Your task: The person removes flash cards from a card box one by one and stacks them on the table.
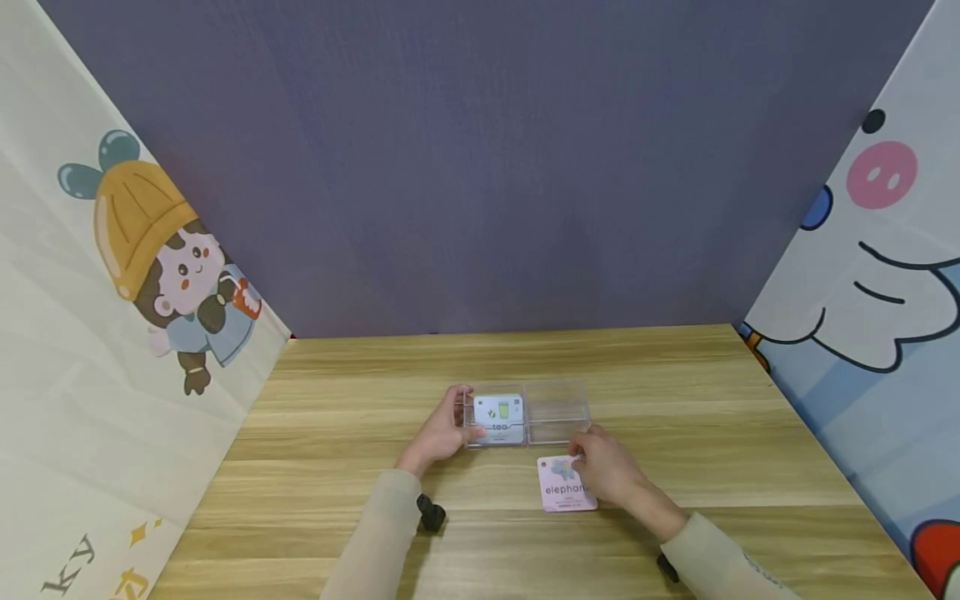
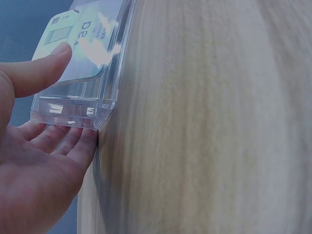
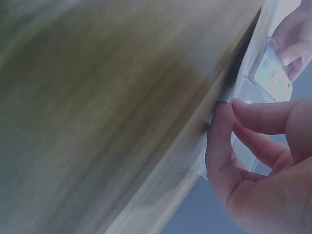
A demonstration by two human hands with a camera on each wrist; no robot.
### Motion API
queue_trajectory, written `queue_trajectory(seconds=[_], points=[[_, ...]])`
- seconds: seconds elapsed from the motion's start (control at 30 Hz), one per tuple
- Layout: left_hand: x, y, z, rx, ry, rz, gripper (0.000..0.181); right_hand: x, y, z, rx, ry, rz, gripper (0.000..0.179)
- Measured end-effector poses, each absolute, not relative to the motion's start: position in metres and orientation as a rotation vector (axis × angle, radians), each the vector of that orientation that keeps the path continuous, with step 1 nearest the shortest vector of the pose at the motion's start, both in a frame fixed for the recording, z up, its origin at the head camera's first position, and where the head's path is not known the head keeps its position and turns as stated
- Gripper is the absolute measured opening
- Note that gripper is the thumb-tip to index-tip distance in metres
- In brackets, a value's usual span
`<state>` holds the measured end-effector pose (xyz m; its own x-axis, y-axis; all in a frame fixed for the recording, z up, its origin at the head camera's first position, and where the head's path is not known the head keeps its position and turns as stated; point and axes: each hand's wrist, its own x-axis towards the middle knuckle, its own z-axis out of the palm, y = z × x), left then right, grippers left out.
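Note:
My left hand (image 1: 437, 432) grips the left end of a clear plastic two-compartment box (image 1: 557, 410) on the table. Its thumb lies over the front while the fingers reach round the end wall (image 2: 63, 113). Inside the left compartment is a white flashcard (image 1: 498, 414) reading "tea", with a green drink drawn on it; the right compartment shows bare. Just in front of the box is a pink flashcard (image 1: 562, 492) marked "elephant". My right hand (image 1: 611, 471) pinches that card near its upper right corner, hiding the corner. In the right wrist view, thumb and index fingertips (image 3: 223, 109) nearly meet beside the box.
The wood-grain table (image 1: 315, 467) ends at a purple-grey partition (image 1: 495, 167) behind the box. Cartoon-printed hangings flank both sides, a child in a yellow hat (image 1: 142, 221) on the left and a pink snout (image 1: 882, 175) on the right.

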<state>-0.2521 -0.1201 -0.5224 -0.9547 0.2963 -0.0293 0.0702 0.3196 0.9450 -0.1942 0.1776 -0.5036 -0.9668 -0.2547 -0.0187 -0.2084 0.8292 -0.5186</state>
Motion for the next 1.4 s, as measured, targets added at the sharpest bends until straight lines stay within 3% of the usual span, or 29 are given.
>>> queue_trajectory(seconds=[1.4], points=[[-0.251,-0.120,-0.520,0.332,2.402,1.676,0.072,-0.204,0.179,-0.473,-0.408,3.023,-0.873,0.009]])
